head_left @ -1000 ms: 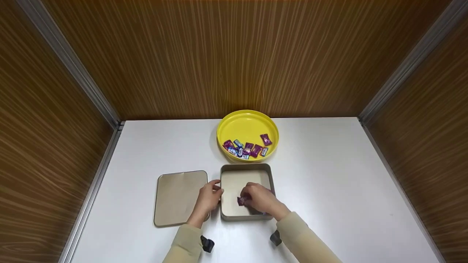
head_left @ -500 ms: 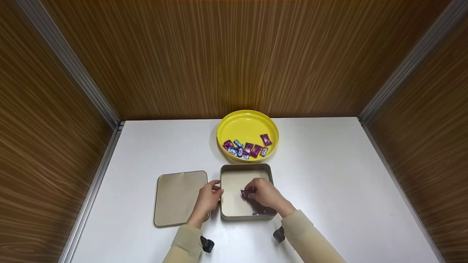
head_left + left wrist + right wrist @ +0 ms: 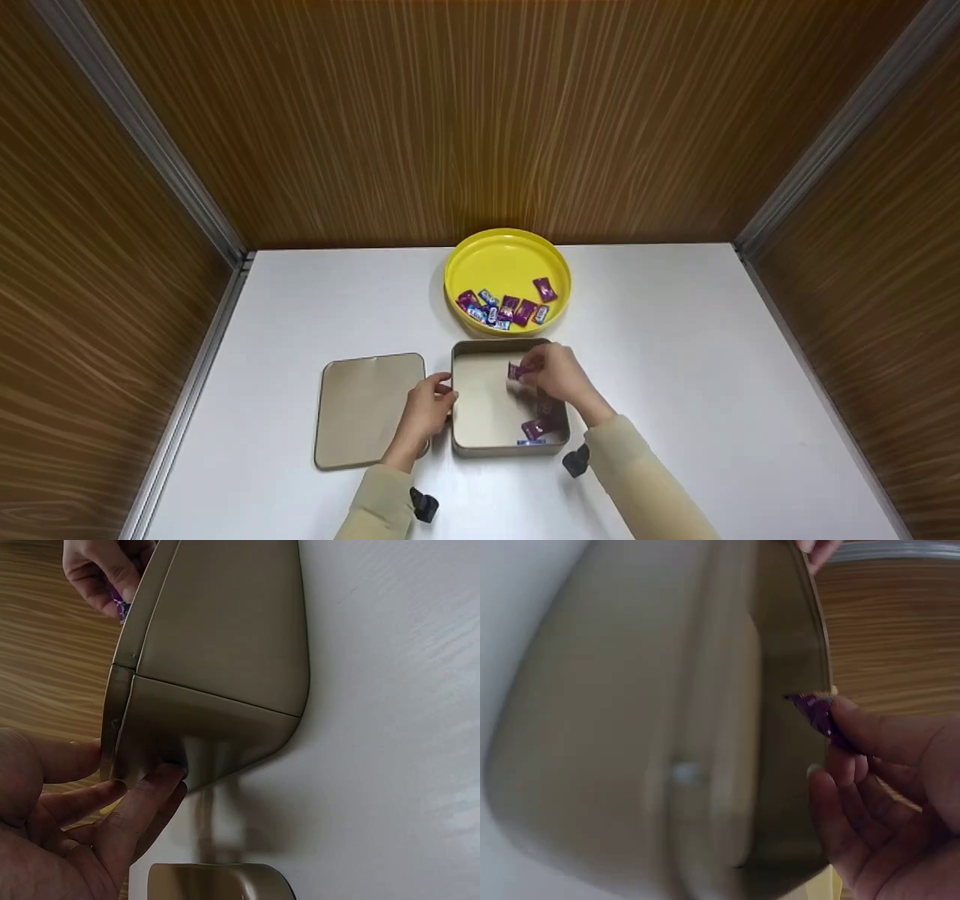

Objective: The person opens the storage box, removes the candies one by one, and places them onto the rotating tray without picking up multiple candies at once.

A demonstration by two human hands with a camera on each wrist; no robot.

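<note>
A square tin box (image 3: 480, 412) stands lidless in the middle of the table. My left hand (image 3: 426, 411) holds its left side, the thumb at the rim and the fingers against the outer wall in the left wrist view. Over the right part of the box, my right hand (image 3: 561, 375) pinches a purple-wrapped candy (image 3: 817, 714) between thumb and fingers. Inside, by the near right corner, lie a purple candy (image 3: 535, 428) and a blue-wrapped one (image 3: 531, 442). The right wrist view shows the held candy beside the inner wall, with its wrapper end sticking out.
Behind the box, a round yellow tray (image 3: 499, 262) bears several purple and blue candies (image 3: 507, 307) along its near side. The flat tin lid (image 3: 367, 412) lies left of the box. Wood-patterned panels (image 3: 495, 120) enclose the white table (image 3: 675, 375).
My right hand has moved toward the back right of the box with the purple candy, uncovering the candies in the near right corner. My left hand stays at the box's left side.
</note>
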